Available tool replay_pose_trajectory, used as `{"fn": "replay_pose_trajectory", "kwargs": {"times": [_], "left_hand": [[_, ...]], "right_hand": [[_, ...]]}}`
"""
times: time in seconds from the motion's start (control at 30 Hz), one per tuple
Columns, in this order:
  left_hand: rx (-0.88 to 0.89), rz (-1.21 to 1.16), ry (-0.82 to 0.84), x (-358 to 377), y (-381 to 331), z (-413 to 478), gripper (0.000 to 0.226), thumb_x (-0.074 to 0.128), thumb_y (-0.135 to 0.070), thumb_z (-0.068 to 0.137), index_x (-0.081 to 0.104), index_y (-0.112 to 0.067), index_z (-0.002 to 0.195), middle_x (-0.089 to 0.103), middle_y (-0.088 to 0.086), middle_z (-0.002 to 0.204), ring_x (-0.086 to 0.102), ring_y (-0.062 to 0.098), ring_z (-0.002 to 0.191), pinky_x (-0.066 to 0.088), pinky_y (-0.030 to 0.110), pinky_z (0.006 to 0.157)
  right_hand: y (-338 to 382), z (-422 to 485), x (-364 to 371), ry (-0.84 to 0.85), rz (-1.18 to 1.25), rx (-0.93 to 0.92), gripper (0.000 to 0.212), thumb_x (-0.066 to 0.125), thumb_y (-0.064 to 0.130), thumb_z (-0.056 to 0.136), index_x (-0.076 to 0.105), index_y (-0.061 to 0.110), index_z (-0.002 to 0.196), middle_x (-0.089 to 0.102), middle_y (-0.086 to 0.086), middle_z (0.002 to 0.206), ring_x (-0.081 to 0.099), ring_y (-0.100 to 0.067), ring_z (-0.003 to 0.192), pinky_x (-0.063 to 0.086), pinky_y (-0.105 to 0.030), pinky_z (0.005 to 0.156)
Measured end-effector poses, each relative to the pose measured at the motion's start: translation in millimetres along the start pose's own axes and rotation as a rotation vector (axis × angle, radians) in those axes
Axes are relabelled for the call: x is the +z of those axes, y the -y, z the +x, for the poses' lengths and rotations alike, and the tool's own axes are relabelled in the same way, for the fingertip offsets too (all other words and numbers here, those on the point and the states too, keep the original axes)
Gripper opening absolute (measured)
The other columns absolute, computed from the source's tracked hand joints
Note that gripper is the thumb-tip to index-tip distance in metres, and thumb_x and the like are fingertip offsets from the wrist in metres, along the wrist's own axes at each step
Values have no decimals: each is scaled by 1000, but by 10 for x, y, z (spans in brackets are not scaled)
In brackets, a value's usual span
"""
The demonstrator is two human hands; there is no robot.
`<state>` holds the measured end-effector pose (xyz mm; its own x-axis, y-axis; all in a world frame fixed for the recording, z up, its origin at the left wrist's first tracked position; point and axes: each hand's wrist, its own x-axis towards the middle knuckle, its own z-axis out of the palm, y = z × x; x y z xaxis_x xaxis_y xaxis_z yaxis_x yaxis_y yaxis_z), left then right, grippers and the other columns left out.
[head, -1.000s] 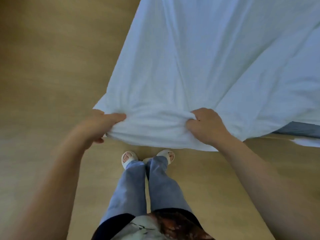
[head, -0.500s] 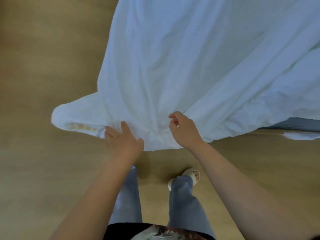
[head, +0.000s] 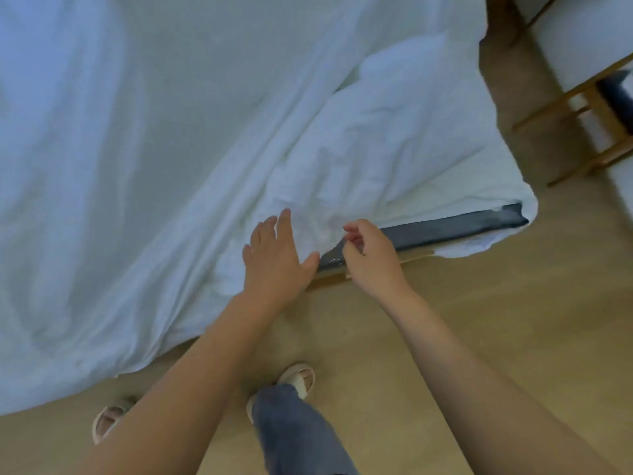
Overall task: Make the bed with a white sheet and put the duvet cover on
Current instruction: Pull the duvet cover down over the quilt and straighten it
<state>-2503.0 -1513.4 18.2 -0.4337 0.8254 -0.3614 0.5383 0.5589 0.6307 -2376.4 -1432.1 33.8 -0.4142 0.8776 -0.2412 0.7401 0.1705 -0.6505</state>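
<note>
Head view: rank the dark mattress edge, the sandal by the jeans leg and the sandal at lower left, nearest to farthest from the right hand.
1. dark mattress edge: right beside the right hand, running off to the right.
2. sandal by the jeans leg: below that hand, low in the centre.
3. sandal at lower left: farthest, far over on the left.

The left hand [head: 277,258] has let go and lies flat on the sheet [head: 205,166]. The sheet now drapes the mattress [head: 445,228], whose dark edge shows.
</note>
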Motion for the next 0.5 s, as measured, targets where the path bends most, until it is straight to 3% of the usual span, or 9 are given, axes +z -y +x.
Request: {"fn": "replay_pose_trajectory", "kwargs": {"times": [0.3,0.5], "left_hand": [[363,121,-91,208,-1862,595,79,51,-50,90,8,-25,151,8,7,158,3,24,145,7,44,116],[733,509,-112,490,-2780,1435,68,41,-44,95,12,-20,151,5,8,159,-5,26,146,-10,40,115]], "right_hand": [[-775,358,-1537,-152,62,80,29,45,11,94,56,17,119,48,8,108,49,-6,96,36,-20,84],[-1196,880,-2029,-192,66,123,30,46,11,94,54,16,122,49,7,110,47,-6,99,36,-20,85]]}}
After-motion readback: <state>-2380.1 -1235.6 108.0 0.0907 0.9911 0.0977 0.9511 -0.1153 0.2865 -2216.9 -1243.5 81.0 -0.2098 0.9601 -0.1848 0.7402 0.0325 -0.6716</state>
